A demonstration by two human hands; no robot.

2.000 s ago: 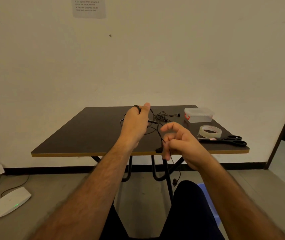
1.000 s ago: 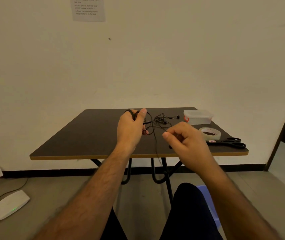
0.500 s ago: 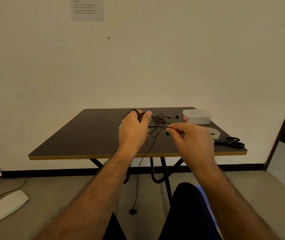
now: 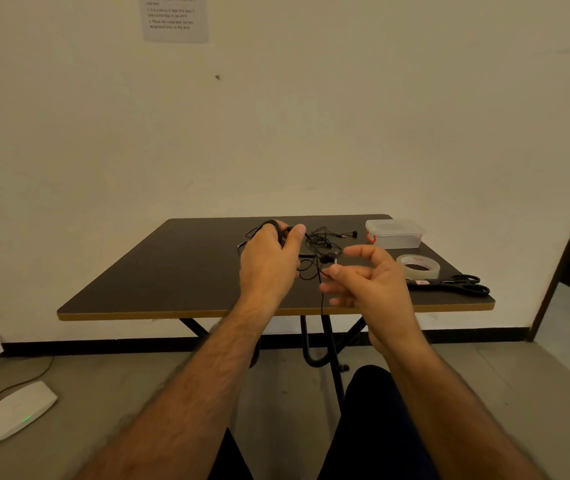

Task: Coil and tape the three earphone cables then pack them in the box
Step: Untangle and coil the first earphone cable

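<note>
Above the bench (image 4: 159, 271), our left hand (image 4: 268, 263) grips a coil of black earphone cable (image 4: 321, 289), whose loose end our right hand (image 4: 366, 285) pinches between thumb and fingertip. More cables (image 4: 325, 237) lie tangled behind, their count unclear. The wall notice (image 4: 174, 17) and the tape roll's (image 4: 418, 266) red writing are too blurred to read.

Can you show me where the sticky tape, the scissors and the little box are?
tape roll (image 4: 418, 267): head view, on the clear outer ring of the roll.
scissors (image 4: 463, 285): head view, on the black handles.
box (image 4: 395, 233): head view, on the clear side wall under its lid.
</note>
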